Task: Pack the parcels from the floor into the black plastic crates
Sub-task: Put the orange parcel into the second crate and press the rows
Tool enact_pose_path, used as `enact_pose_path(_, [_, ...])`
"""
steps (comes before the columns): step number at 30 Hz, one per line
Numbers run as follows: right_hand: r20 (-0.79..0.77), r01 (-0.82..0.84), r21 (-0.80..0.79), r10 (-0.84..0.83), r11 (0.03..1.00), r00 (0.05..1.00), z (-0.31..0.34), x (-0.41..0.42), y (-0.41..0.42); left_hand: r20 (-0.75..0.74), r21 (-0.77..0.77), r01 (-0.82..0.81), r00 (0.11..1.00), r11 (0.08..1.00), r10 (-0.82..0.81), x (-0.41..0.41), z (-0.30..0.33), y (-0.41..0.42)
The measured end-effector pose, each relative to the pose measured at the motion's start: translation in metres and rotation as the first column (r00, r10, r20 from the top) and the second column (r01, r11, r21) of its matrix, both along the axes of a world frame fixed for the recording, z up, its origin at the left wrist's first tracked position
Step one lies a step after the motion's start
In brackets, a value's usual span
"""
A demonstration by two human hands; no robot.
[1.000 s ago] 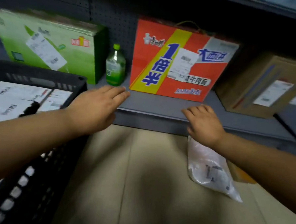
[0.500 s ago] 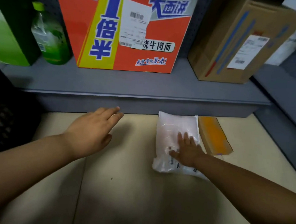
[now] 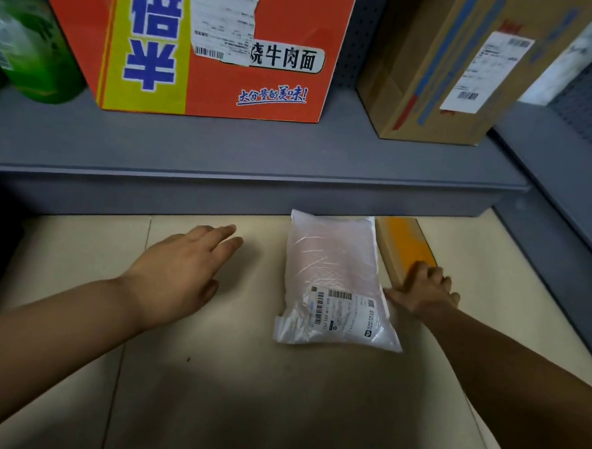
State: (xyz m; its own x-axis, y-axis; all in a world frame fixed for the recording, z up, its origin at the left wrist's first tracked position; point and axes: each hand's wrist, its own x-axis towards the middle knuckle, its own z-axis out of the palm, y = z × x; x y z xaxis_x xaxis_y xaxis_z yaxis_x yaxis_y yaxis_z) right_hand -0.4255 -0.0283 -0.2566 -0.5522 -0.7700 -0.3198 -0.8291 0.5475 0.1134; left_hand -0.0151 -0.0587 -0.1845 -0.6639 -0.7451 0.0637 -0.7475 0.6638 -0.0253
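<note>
Left hand hovers flat over the floor, fingers straight, holding nothing. Right hand at 3 o'clock of the white plastic parcel, fingers curled on the near end of a flat yellow-brown parcel. Both parcels lie against the grey shelf base. Crates not in view.

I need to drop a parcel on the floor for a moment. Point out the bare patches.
Bare floor lies between the left hand and the white bag parcel, and in front of both. It is crowded right of the bag, where the right hand touches the yellow box.
</note>
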Motion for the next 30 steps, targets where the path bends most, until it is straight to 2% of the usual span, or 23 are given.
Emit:
enact_pose_path(5, [0.060,0.100,0.040,-0.102,0.994,0.993,-0.014,-0.011,0.000,-0.030,-0.003,0.046,0.999,0.999,-0.046,-0.023,-0.002,-0.001])
enact_pose_path(7, [0.054,0.103,-0.013,-0.103,0.995,0.993,-0.012,-0.014,-0.001,-0.022,-0.001,0.074,0.997,0.997,-0.074,-0.026,-0.003,0.000])
enact_pose_path(11, [0.207,0.218,-0.105,-0.193,0.970,0.959,-0.009,-0.008,0.000,-0.009,-0.004,0.086,0.996,0.996,-0.086,-0.022,-0.002,0.002])
enact_pose_path(13, [0.196,0.234,-0.145,-0.204,0.961,0.959,-0.008,-0.001,0.005,-0.007,-0.014,0.088,0.996,0.996,-0.088,-0.018,-0.001,0.002])
enact_pose_path(19, [0.151,0.184,-0.419,-0.132,0.889,0.980,0.009,0.012,0.028,0.022,-0.060,0.112,0.994,0.992,-0.111,0.000,0.015,0.004])
enact_pose_path(23, [0.104,0.072,-0.534,-0.019,0.843,0.994,0.026,0.036,0.049,0.045,-0.102,0.116,0.993,0.988,-0.112,0.014,0.033,0.002])
enact_pose_path(26, [0.068,-0.107,-0.569,0.176,0.816,0.982,0.041,0.060,0.060,0.029,-0.063,0.064,0.998,0.996,-0.063,0.028,0.044,0.002])
enact_pose_path(30, [0.040,-0.384,-0.532,0.475,0.755,0.879,0.066,0.113,0.068,-0.122,0.005,-0.057,0.991,0.998,0.057,0.046,0.057,0.008])
